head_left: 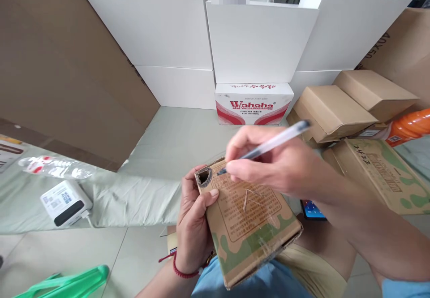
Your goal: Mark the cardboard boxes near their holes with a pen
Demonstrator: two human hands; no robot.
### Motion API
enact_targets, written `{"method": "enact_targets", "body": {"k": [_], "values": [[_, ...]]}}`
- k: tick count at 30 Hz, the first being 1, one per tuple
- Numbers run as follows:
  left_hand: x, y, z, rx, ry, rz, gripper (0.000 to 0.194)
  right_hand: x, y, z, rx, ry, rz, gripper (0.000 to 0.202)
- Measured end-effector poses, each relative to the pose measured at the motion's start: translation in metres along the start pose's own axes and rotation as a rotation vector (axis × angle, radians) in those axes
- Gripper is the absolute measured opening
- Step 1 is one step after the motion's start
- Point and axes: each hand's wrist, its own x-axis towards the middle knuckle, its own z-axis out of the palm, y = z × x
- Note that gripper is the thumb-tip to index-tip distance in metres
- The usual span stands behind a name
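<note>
My left hand (pixel 196 213) is wrapped round the left edge of a small cardboard box (pixel 248 226), its thumb on the top face. The box is brown with green camouflage patches and printed text, and is tilted over my lap. Near its upper left corner is a hole (pixel 204 177) with a dark, rough rim. My right hand (pixel 268 161) holds a pen (pixel 273 143) in a writing grip. The pen's dark tip is at the box face, just right of the hole; whether it touches cannot be told.
A Wahaha carton (pixel 253 105) stands against white panels (pixel 258 42). Brown boxes (pixel 336 110), a camouflage box (pixel 386 172) and an orange bottle (pixel 410 125) are at right. A large cardboard sheet (pixel 67 74), a clear bottle (pixel 58 167) and a white device (pixel 66 203) are at left.
</note>
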Motion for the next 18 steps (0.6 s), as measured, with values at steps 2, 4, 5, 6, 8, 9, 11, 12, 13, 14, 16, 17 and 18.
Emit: {"method": "enact_targets", "body": {"k": [2,4,5,6,8,9,11,12,13,14,16,17,18], "values": [[0.0,-0.002,0.0,-0.011,0.003,0.02,0.05,0.02,0.013,0.01,0.013,-0.081,0.072,0.014],[0.001,-0.004,-0.001,-0.009,0.009,0.046,0.047,0.034,0.023,0.019,0.026,-0.091,0.115,0.012],[0.001,-0.005,-0.002,-0.002,0.01,0.058,0.046,0.038,0.026,0.022,0.031,-0.076,0.119,0.011],[0.001,-0.005,-0.002,0.006,0.009,0.069,0.044,0.04,0.028,0.026,0.03,-0.054,0.115,0.011],[0.002,-0.007,-0.004,0.019,0.001,0.083,0.043,0.039,0.029,0.03,0.019,-0.019,0.09,0.015],[0.002,-0.008,-0.004,0.013,-0.006,0.089,0.043,0.037,0.029,0.031,0.01,-0.009,0.079,0.019],[0.003,-0.009,-0.004,-0.02,-0.026,0.095,0.043,0.035,0.028,0.031,-0.019,0.002,0.073,0.025],[0.003,-0.01,-0.004,-0.04,-0.034,0.1,0.043,0.034,0.027,0.031,-0.034,0.001,0.073,0.026],[0.003,-0.011,-0.003,-0.056,-0.039,0.105,0.042,0.033,0.027,0.031,-0.045,0.0,0.074,0.026],[0.004,-0.012,-0.003,-0.068,-0.041,0.11,0.042,0.034,0.028,0.031,-0.055,-0.005,0.073,0.026],[0.004,-0.014,-0.003,-0.087,-0.047,0.119,0.042,0.035,0.029,0.031,-0.057,-0.026,0.062,0.024],[0.004,-0.015,-0.002,-0.095,-0.053,0.123,0.043,0.035,0.029,0.031,-0.053,-0.039,0.051,0.023],[0.003,-0.015,-0.002,-0.101,-0.06,0.125,0.043,0.036,0.029,0.032,-0.052,-0.05,0.037,0.022]]}}
